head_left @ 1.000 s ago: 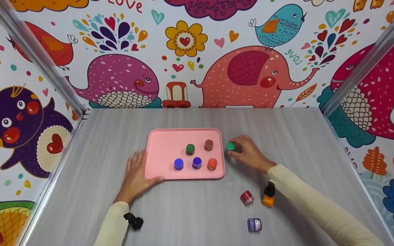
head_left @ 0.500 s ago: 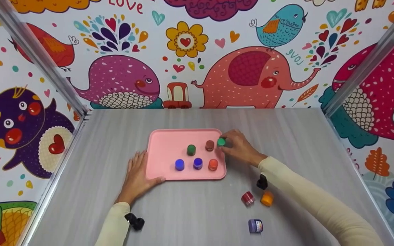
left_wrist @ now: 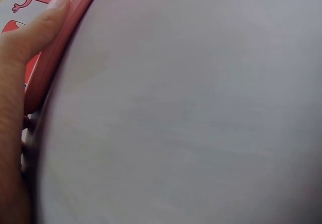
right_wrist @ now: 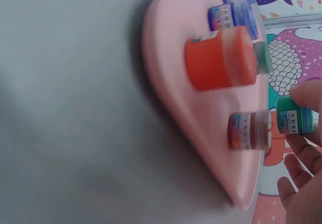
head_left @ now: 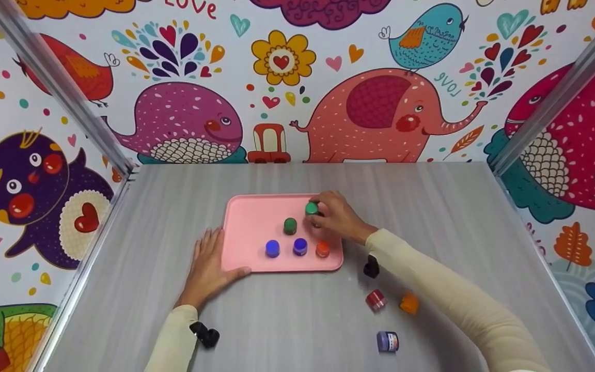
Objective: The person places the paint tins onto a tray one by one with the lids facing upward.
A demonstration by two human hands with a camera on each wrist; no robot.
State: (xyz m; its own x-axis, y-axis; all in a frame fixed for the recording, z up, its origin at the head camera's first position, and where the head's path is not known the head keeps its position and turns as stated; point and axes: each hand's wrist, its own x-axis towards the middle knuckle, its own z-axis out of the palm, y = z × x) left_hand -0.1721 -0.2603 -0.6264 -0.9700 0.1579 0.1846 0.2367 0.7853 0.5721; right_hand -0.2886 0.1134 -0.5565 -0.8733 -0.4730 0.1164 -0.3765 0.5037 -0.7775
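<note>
right hand (head_left: 340, 216) pinching green paint jar (head_left: 311, 208), roughly upright | pink tray (head_left: 246, 217) under jar, between hands | left hand (head_left: 206, 267) spread against tray, farther from jar

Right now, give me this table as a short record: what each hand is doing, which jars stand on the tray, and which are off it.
Right hand: holds bright green jar above tray
Left hand: touches the left side of pink tray
On tray: dark green jar, blue jar, dark blue jar, orange-red jar, brown jar
Off tray: red jar, orange jar, purple jar
</note>
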